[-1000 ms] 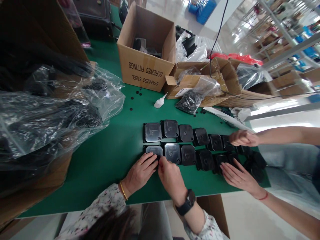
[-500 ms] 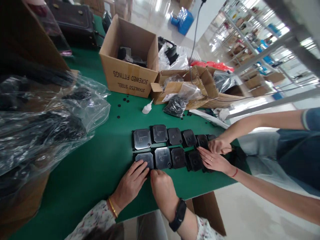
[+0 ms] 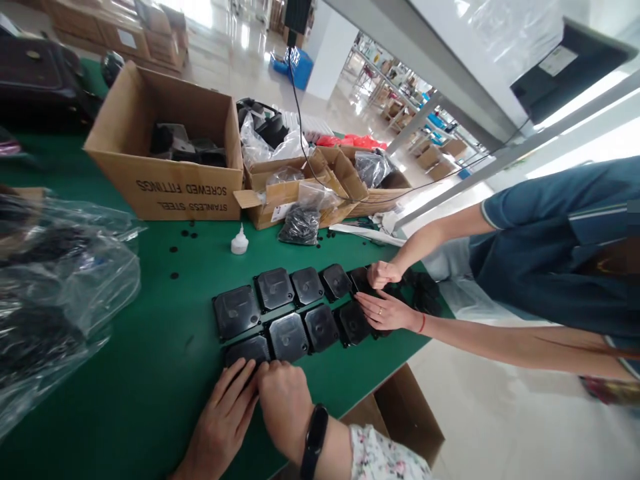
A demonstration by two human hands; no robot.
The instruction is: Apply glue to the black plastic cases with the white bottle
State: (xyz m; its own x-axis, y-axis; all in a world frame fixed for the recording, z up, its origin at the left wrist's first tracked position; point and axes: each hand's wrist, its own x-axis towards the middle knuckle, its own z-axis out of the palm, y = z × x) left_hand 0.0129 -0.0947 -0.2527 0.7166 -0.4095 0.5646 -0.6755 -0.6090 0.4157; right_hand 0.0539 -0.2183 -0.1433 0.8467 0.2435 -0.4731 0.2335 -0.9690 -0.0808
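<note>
Two rows of black square covers lie on the green table, the near-left cover [image 3: 247, 350] partly hidden by my hands. On its front edge rest the outstretched fingers of my left hand [image 3: 225, 410]. My right hand [image 3: 285, 400] is closed in a fist at the same cover's front corner, against the left hand; whatever its fingers grip is hidden. Beside that cover lies another black cover [image 3: 289, 337]. Behind it is the far-left cover [image 3: 237, 312].
A co-worker's hands [image 3: 384, 310] work at the rows' right end. Behind stand a small white bottle [image 3: 239, 241], a bag of black parts [image 3: 300, 225] and a large cardboard box [image 3: 185, 190]. Plastic bags [image 3: 75, 280] lie at left. An open carton [image 3: 410, 407] sits below the table edge.
My view has swung to the right, so the table items appear farther left. Both my hands stay at the near-left cover. The co-worker's hands remain at the right end.
</note>
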